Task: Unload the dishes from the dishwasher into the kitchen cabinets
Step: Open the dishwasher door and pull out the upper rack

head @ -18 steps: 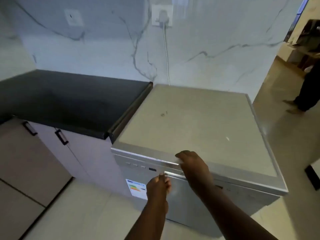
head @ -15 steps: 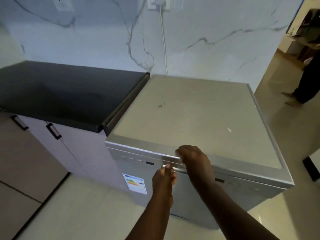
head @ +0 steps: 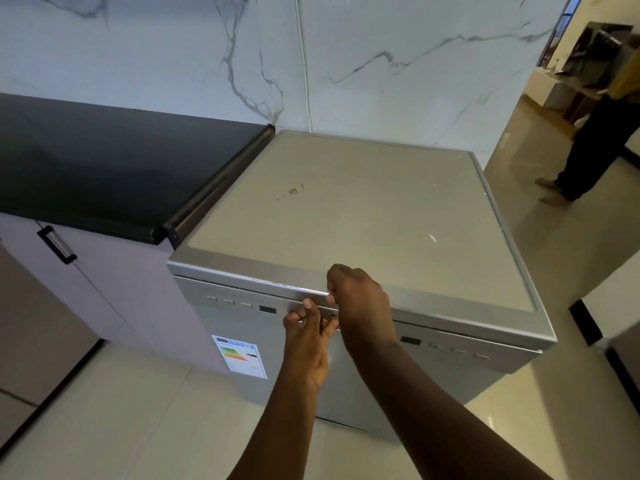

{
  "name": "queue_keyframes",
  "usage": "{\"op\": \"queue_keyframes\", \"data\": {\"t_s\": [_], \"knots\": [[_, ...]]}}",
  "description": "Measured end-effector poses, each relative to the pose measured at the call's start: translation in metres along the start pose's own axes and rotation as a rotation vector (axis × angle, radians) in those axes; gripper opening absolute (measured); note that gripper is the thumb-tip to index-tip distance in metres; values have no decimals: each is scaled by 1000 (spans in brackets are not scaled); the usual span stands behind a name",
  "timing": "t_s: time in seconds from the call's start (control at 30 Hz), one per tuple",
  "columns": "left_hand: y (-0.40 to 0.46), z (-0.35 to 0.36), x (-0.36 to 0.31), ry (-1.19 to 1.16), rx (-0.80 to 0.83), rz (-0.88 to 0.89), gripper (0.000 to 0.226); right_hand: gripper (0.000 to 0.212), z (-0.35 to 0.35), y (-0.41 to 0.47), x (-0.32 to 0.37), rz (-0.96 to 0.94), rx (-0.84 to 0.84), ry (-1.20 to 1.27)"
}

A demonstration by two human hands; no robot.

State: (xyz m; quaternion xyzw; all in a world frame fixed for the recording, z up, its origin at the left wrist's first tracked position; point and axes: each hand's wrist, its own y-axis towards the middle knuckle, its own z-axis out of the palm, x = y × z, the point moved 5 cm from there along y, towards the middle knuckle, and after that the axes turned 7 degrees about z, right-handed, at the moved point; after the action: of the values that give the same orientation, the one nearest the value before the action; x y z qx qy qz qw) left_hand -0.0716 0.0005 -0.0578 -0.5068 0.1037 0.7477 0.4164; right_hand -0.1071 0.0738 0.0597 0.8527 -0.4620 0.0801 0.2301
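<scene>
the marble wall (head: 381, 64) with grey veins fills the back, behind the dishwasher, and a white cable (head: 304, 64) runs down it to the dishwasher's rear edge. the pale tiled floor (head: 121, 427) spreads below and to both sides of the dishwasher. the silver dishwasher (head: 346, 209) stands in the middle, its flat top showing a small smudge and a white fleck; its door looks closed or barely cracked — a thin dark gap runs under the top edge. touching the dishwasher's left side is the black bench (head: 104, 161), and under it the pale cabinet (head: 114, 292) with a dark handle (head: 57, 244). far to the dishwasher's right a person (head: 595, 140) in dark trousers stands on the floor, well apart from it.

the right hand (head: 360, 303) lies over the dishwasher's front top edge, fingers curled down round the lip of the door. the left hand (head: 308, 337) is just beside it, below the edge, fingers curled up into the recess at the top of the door — both hands grasping the door's top. along the front panel sit small buttons (head: 228, 301) left of the hands, and lower on the door an energy label (head: 240, 355) is stuck to its left part.
</scene>
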Motion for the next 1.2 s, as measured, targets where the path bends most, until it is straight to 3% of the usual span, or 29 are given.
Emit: {"op": "queue_keyframes", "data": {"t_s": [0.1,0.17,0.23,0.3,0.33,0.37,0.43,0.47,0.53,0.6,0.67,0.83,1.0,1.2], "knots": [[-19,-4,0,0,-69,-29,31,19,-1,-6,2,-7,20,25],[-44,-31,9,91,-77,-134,55,20,8,-17,0,-41,12,10],[-83,-63,6,322,-35,-339,88,45,20,-43,-4,-22,0,24],[-116,-101,-7,572,-115,-485,96,47,28,-81,-11,72,-45,46],[-124,-118,-17,733,-230,-442,88,42,34,-101,-11,106,-35,14],[-130,-131,-35,913,-374,-281,76,37,43,-121,-12,134,2,-10],[-141,-135,-77,1087,-505,274,43,29,57,-153,-13,239,99,17],[-143,-128,-92,1163,-434,522,29,22,61,-159,-12,279,126,38],[-147,-125,-101,1326,-130,768,13,12,57,-174,-2,312,130,32],[-142,-141,-81,1433,146,751,9,14,57,-190,7,322,201,-11],[-150,-164,-63,1501,285,696,9,13,58,-211,12,369,254,6],[-187,-216,-25,1654,442,825,18,10,79,-288,27,420,269,-45],[-216,-267,18,1783,509,618,29,8,114,-369,35,392,324,-97],[-260,-340,106,1955,576,568,29,16,175,-467,28,387,450,-77]]}}
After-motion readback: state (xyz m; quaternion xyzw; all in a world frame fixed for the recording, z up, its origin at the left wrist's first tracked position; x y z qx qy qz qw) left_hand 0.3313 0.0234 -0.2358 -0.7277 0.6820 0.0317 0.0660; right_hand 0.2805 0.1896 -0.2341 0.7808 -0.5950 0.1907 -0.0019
